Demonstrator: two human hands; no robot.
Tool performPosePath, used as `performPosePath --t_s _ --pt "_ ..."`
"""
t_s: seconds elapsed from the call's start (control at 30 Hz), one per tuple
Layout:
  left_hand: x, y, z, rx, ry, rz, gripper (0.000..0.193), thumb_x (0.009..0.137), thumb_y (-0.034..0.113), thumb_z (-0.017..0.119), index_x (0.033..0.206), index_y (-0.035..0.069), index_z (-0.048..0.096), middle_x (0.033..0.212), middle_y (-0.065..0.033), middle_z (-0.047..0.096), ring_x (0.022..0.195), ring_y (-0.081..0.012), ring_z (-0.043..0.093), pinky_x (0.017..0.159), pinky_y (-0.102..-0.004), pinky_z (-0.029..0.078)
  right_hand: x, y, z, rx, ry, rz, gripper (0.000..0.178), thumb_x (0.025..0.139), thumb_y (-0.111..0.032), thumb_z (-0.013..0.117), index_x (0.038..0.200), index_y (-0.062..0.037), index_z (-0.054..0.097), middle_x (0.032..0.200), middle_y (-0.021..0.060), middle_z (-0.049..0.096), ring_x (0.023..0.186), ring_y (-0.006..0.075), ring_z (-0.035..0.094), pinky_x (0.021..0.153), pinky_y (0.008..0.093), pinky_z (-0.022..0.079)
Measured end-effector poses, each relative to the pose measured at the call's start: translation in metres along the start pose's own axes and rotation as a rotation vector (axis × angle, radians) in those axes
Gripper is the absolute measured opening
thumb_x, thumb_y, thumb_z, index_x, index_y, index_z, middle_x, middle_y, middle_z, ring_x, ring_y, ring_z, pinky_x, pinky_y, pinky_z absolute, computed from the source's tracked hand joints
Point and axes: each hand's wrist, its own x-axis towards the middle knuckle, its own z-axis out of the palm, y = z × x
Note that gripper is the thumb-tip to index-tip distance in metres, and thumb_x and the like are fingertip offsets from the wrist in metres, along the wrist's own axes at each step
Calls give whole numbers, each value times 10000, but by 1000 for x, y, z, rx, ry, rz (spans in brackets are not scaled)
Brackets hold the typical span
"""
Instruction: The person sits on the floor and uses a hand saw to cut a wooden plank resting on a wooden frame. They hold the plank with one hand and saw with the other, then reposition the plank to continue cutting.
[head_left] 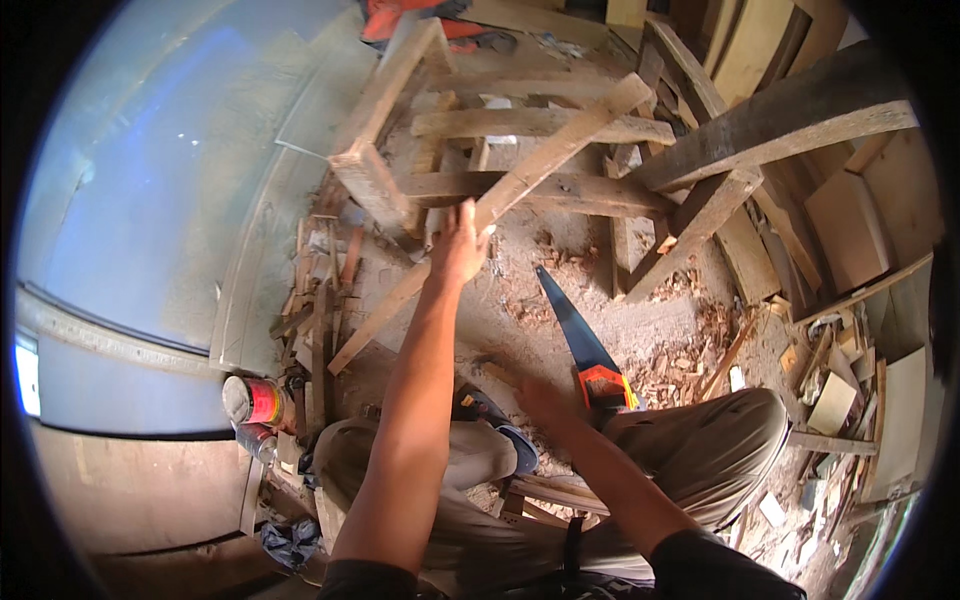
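Observation:
My left hand [460, 248] is closed round a long wooden batten [560, 150]. The batten slants from the floor at the lower left up to the right, its far end over the rails of a wooden frame [520, 122]. Low over the floor, between my knees, is my right hand [542, 402]; it is dim and blurred, so its fingers cannot be made out. Just to its right lies a handsaw [580, 330] with a dark blade and an orange handle [605, 388], blade tip pointing away from me. The saw's handle is apart from my right hand.
Thick dark beams [790, 120] cross at the right. Offcuts [835, 400] pile up along the right side, and shavings [690, 340] litter the floor. A can with a red label [262, 402] stands at the left beside scrap sticks. Large pale sheets [170, 200] fill the left.

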Motion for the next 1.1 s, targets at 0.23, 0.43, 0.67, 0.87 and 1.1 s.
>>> performPosePath --t_s 0.23,0.43,0.67,0.87,1.1 --pt "-20 19 -60 171 -317 105 616 904 176 677 1371 -23 326 1097 -252 671 988 -421 675 845 -494 560 -65 15 -116 -172 468 -70 412 1003 -380 563 1002 23 647 846 215 678 724 340 676 653 434 514" --pt "-96 3 -147 64 76 128 578 919 201 678 1360 -24 380 1100 -282 667 938 -416 693 804 -498 569 -99 -29 -139 543 645 -190 450 1044 -439 502 980 -1 582 647 49 474 536 167 494 496 379 432" --pt "-148 5 -203 -371 735 16 576 940 258 704 1338 -72 450 1167 -299 599 1079 -396 613 925 -448 475 -97 -72 -142 958 481 -146 397 1050 -448 492 1001 -55 516 664 -32 440 454 67 381 398 250 341" --pt "-143 -11 -211 -448 865 35 557 963 231 671 1362 -67 421 1213 -276 576 1119 -392 580 962 -442 448 -83 -73 -183 798 722 -209 386 1049 -440 489 975 -61 496 633 5 458 441 105 445 384 290 386" --pt "-144 19 -213 -467 709 -23 576 978 266 647 1384 -69 415 1293 -292 550 1189 -403 556 1019 -447 424 -50 -113 -261 609 986 -264 511 1066 -487 396 991 1 528 644 101 500 616 207 530 569 371 417"
